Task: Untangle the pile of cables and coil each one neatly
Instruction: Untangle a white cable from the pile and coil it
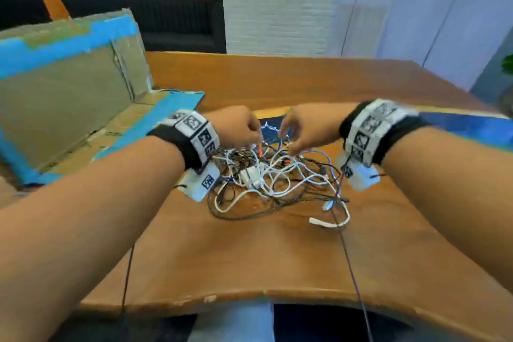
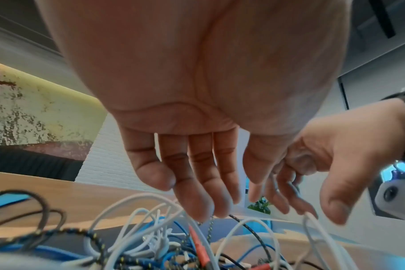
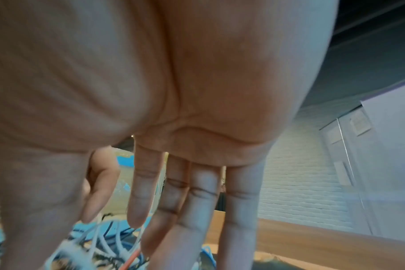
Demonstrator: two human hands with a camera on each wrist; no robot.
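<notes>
Wooden table (image 1: 277, 258), white brick wall (image 1: 277, 3), taped cardboard box (image 1: 61, 78) left.

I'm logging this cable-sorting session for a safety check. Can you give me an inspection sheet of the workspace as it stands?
Surface: wooden table, bare wood in front of the pile.
Job's things: tangled pile of cables, white, blue, black braided and one red strand; none coiled yet.
Clutter: cardboard box with blue tape at the table's left.
Grippers: left hand and right hand reach into the far side of the pile, fingers straight; whether either pinches a strand cannot be told.
Cables: one white plug end lies loose at the pile's near right.
Surroundings: white brick wall behind the table.
</notes>
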